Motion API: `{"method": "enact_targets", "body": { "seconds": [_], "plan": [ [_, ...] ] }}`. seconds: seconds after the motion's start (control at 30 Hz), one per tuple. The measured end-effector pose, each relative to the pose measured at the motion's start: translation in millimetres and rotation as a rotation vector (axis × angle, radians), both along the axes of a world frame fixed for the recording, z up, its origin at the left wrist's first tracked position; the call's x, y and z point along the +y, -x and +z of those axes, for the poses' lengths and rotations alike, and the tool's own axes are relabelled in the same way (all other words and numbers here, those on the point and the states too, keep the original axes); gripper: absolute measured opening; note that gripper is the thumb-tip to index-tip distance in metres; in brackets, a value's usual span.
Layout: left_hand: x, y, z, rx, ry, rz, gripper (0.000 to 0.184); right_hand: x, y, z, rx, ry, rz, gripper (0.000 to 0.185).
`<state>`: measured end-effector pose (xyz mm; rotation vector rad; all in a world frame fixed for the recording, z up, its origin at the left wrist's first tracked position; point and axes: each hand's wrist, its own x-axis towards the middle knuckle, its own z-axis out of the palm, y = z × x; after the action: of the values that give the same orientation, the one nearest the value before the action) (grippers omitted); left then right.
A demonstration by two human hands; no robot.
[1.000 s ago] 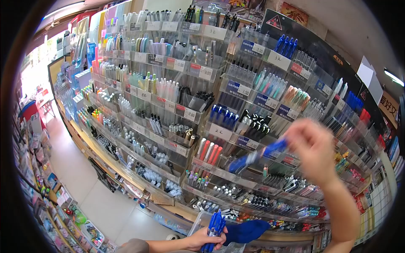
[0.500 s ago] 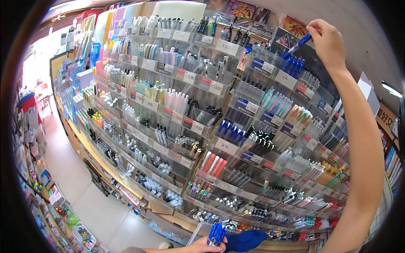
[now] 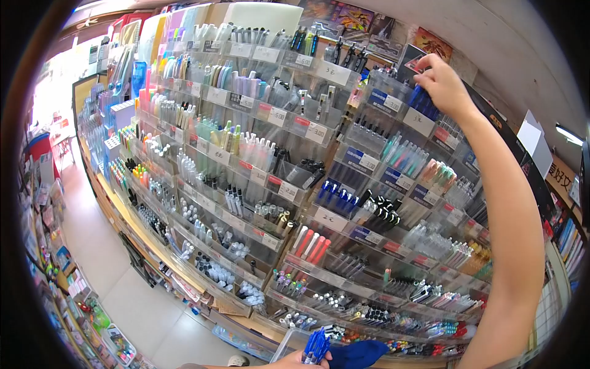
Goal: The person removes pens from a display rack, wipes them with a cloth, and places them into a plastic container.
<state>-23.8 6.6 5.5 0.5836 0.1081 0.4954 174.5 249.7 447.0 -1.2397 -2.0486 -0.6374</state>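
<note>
My right hand [image 3: 444,86] is raised at the upper right, its fingers curled closed over the top of a shelf slot of blue pens [image 3: 421,102]. A blue pen in its fingertips is mostly hidden by the hand and merges with the blue pens in the slot. At the bottom, my left hand [image 3: 297,359] is closed around a bunch of blue pens [image 3: 316,347] held upright. Beside it lies a dark blue cloth-like item [image 3: 362,353]. Behind the bunch shows the edge of a clear plastic tray [image 3: 287,343].
A tiered clear-plastic pen rack with several price labels [image 3: 332,218] fills the middle. Red and white pens [image 3: 311,243] stand in its lower right half. A tiled floor aisle [image 3: 123,289] runs along the left, with shelved goods [image 3: 70,283] beyond. Books [image 3: 571,246] stand far right.
My right hand has moved left and down with the blue pen, from above the rack to the slot of blue pens. My left hand still holds its bunch.
</note>
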Motion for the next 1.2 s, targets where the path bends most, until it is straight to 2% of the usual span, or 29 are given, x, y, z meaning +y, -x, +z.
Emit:
{"method": "enact_targets", "body": {
  "seconds": [0.03,0.1,0.27,0.3,0.37,0.4,0.5,0.53,0.57,0.6,0.63,0.7,0.73,0.77,0.83,0.87,0.97,1.1,1.2],
  "plan": [
    [-0.1,-0.2,0.2,0.005,-0.001,-0.007,0.039,1.3,-1.3,-1.4,-0.078,-0.007,-0.038,0.021],
    [-0.1,0.6,1.5,0.013,-0.001,-0.018,0.04,2.1,-1.0,-3.8,-0.057,-0.028,-0.033,0.021],
    [-3.1,1.2,2.1,-0.009,-0.01,-0.015,0.045,-32.7,20.6,-38.1,-0.106,-0.419,0.118,0.019],
    [-3.9,1.3,0.8,0.014,-0.02,0.003,0.046,-51.9,32.9,-56.4,-0.063,-0.355,0.155,0.018],
    [-5.1,1.4,-1.4,0.059,-0.041,0.037,0.048,-100.0,51.6,-106.6,0.134,0.064,0.241,0.013],
    [-5.7,1.5,-0.7,0.056,-0.04,0.051,0.047,-121.6,51.8,-137.1,0.143,0.257,0.271,0.016],
    [-8.4,2.1,2.9,0.063,-0.088,0.079,0.046,-186.9,41.4,-233.3,0.209,1.049,0.096,0.052],
    [-9.7,1.7,3.2,0.075,-0.135,0.082,0.046,-203.1,27.5,-280.2,0.239,1.238,0.061,0.06],
    [-10.5,0.8,3.3,0.086,-0.183,0.085,0.046,-215.8,16.2,-318.6,0.278,1.29,0.138,0.067],
    [-10.8,-0.3,2.7,0.097,-0.219,0.058,0.044,-229.7,12.4,-342.7,0.523,1.549,0.091,0.059],
    [-10.5,-1.7,1.8,0.107,-0.258,0.032,0.041,-234.7,20.8,-343.6,0.776,1.795,0.041,0.052],
    [-13.5,-6.9,-1.0,0.13,-0.265,0.042,0.034,-255.2,34.3,-316.5,0.99,1.686,0.156,0.035],
    [-14.9,-9.2,7.8,0.158,-0.26,0.046,0.025,-258.0,33.7,-333.1,0.855,1.426,0.196,0.049],
    [-14.9,-9.1,14.1,0.203,-0.283,0.024,0.018,-260.4,35.5,-346.2,0.871,1.269,0.294,0.049],
    [-15.1,-9.0,15.0,0.25,-0.341,-0.02,0.013,-264.7,40.9,-354.9,0.696,1.085,0.333,0.047],
    [-15.8,-9.8,12.8,0.237,-0.338,-0.013,0.013,-265.8,45.1,-358.8,0.736,1.035,0.301,0.037],
    [-15.3,-12.1,5.3,0.212,-0.319,0.007,0.013,-265.2,37.5,-403.8,0.683,0.86,0.201,0.028],
    [-17.6,-14.7,2.1,0.229,-0.264,0.119,0.014,-263.0,32.9,-436.1,1.001,0.951,0.144,0.02],
    [-14.6,-15.3,-3.9,0.229,-0.283,0.139,0.016,-262.6,50.3,-385.9,1.049,0.859,0.186,0.019]
  ]
}}
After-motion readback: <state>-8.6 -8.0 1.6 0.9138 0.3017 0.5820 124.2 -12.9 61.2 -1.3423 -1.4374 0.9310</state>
